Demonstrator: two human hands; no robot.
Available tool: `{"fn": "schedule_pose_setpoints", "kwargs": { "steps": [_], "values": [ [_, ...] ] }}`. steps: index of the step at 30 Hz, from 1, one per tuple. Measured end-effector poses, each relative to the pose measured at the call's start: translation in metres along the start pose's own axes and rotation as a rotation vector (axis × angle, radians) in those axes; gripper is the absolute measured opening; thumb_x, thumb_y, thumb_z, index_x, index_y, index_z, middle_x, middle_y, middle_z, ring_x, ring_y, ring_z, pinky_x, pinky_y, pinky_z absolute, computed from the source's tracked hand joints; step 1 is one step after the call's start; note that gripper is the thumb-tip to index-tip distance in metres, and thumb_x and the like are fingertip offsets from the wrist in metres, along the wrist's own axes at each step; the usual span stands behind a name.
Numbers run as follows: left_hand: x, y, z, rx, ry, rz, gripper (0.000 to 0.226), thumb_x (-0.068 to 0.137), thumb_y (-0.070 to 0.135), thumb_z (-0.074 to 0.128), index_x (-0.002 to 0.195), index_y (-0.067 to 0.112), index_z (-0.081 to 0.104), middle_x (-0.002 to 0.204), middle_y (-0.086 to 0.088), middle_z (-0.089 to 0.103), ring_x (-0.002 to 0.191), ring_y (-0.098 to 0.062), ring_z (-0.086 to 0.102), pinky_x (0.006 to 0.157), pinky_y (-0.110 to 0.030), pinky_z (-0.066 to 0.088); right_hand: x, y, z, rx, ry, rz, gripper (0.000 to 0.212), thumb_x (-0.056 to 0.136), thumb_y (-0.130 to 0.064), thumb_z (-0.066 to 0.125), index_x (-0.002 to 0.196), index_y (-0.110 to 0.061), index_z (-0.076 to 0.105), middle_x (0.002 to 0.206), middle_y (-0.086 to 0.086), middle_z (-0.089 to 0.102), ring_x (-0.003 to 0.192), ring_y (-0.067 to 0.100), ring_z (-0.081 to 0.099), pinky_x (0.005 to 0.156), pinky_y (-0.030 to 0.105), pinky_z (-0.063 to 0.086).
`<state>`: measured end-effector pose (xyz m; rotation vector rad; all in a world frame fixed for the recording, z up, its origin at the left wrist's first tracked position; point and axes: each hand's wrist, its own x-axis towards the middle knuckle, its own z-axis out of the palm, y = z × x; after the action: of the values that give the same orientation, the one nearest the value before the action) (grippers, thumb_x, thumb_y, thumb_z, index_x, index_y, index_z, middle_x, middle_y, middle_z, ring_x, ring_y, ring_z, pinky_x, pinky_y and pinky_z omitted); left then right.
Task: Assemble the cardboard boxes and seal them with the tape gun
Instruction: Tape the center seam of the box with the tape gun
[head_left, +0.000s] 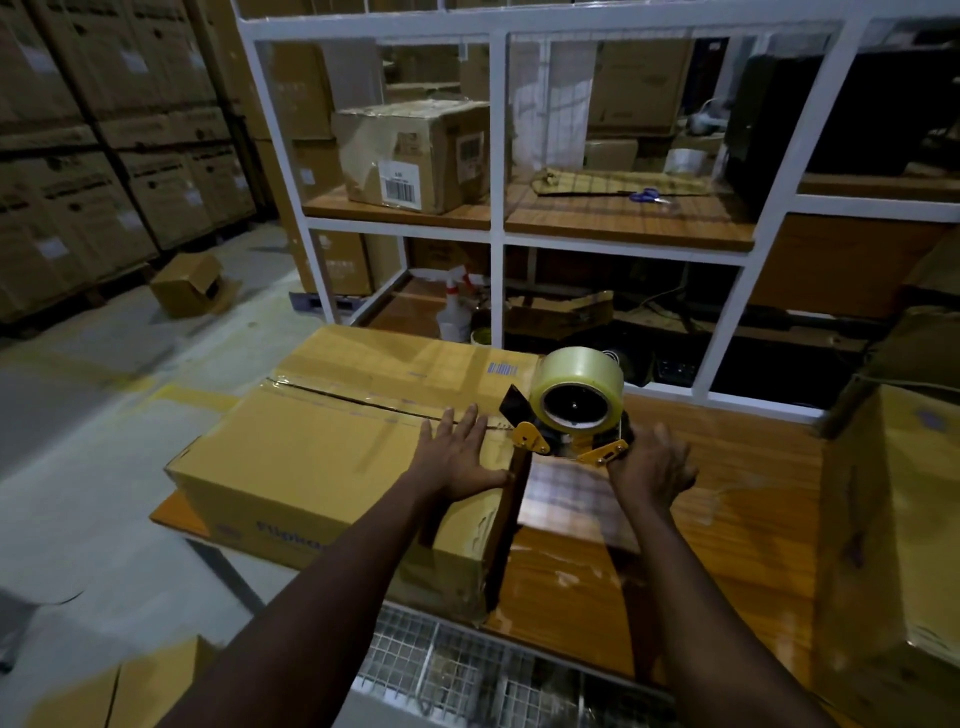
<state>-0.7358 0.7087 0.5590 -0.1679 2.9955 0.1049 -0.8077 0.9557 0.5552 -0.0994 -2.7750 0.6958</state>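
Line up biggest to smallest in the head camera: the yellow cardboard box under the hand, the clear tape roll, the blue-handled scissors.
1. Yellow cardboard box
2. Clear tape roll
3. Blue-handled scissors; they're farther away, so real size is unsure.

Yellow-brown box (311, 452) with blue print; yellow-and-black tape gun (571, 431), pale yellowish clear roll (576, 371); orange wood-grain surface (727, 493); white rack (497, 156); blue-handled scissors (644, 195); grey floor (104, 415).
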Motion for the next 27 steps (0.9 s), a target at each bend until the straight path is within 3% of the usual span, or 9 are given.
{"fn": "schedule_pose_setpoints", "kwargs": {
  "steps": [12, 17, 21, 23, 27],
  "values": [
    [0.000, -0.002, 0.000, -0.010, 0.002, 0.016, 0.100, 0.079, 0.084, 0.033, 0.157, 0.035, -0.004, 0.166, -0.001, -0.009, 0.151, -0.034, -0.006, 0.117, -0.061, 0.002, -0.014, 0.038, 0.007, 0.014, -0.023, 0.042, 0.013, 0.084, -0.022, 0.069, 0.097, -0.022, 0.066, 0.114, 0.010, 0.052, 0.114, 0.037, 0.040, 0.091, 0.046, 0.029],
    [-0.001, -0.001, -0.001, -0.013, 0.007, 0.039, 0.099, 0.079, 0.083, 0.034, 0.157, 0.034, -0.003, 0.166, 0.001, -0.009, 0.151, -0.036, -0.006, 0.117, -0.063, 0.002, -0.025, 0.019, 0.021, 0.043, -0.072, 0.064, 0.014, 0.086, -0.019, 0.066, 0.100, -0.022, 0.066, 0.109, 0.009, 0.049, 0.104, 0.039, 0.041, 0.087, 0.051, 0.037],
    [-0.001, 0.001, -0.001, -0.022, -0.007, 0.070, 0.101, 0.081, 0.080, 0.035, 0.158, 0.027, -0.003, 0.166, 0.003, -0.011, 0.150, -0.040, -0.008, 0.114, -0.067, 0.003, -0.026, 0.007, 0.021, 0.116, -0.073, 0.146, 0.007, 0.092, -0.018, 0.060, 0.098, -0.016, 0.062, 0.111, 0.013, 0.047, 0.108, 0.042, 0.041, 0.090, 0.056, 0.039],
    [0.000, 0.002, -0.002, -0.037, -0.020, 0.071, 0.101, 0.082, 0.079, 0.035, 0.158, 0.025, -0.004, 0.166, 0.002, -0.011, 0.150, -0.041, -0.008, 0.114, -0.068, 0.003, -0.025, 0.002, 0.020, 0.148, -0.059, 0.194, 0.006, 0.096, -0.024, 0.054, 0.096, -0.019, 0.058, 0.114, 0.013, 0.043, 0.111, 0.042, 0.039, 0.093, 0.060, 0.037],
    [0.000, 0.003, -0.002, -0.034, -0.025, 0.079, 0.102, 0.081, 0.080, 0.033, 0.158, 0.023, -0.003, 0.166, 0.001, -0.011, 0.149, -0.042, -0.007, 0.113, -0.069, 0.003, -0.022, 0.011, 0.049, 0.074, -0.149, 0.306, 0.028, 0.092, -0.054, 0.040, 0.095, -0.030, 0.056, 0.119, 0.009, 0.046, 0.107, 0.037, 0.038, 0.093, 0.059, 0.033]
  ]
}}
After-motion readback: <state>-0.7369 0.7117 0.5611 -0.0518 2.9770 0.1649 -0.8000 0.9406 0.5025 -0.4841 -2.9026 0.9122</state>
